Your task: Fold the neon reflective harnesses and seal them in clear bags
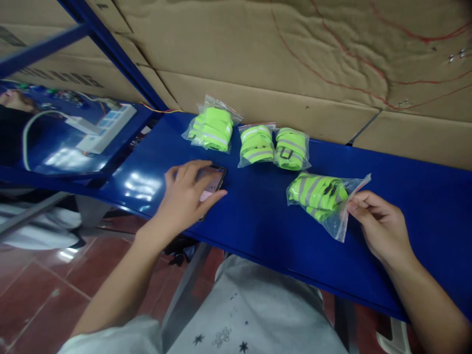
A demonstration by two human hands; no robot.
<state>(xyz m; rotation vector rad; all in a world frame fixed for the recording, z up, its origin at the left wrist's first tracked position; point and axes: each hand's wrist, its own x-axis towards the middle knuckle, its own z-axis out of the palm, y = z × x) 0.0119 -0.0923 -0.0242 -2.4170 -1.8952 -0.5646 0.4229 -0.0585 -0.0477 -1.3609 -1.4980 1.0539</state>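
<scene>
Between thumb and fingers, my right hand (381, 223) pinches the zip edge of a clear zip-lock bag (341, 216). Inside that bag lies a folded neon-yellow reflective strap (319, 194) with grey stripes and a dark buckle. My left hand (188, 194) is over a smartphone (216, 182), its fingers spread and partly covering the lit screen. Behind the hands, three more bagged reflective straps stand along the back of the blue table: one at the left (214, 128), one in the middle (257, 144) and one to its right (292, 149).
Cardboard panels (239, 54) rise behind the blue table (250, 216), with red wires on the right part. At left, beyond a blue metal frame (118, 54), a white power strip (106, 129) lies with a plugged cable. Another person's hand (16, 101) shows at the far left.
</scene>
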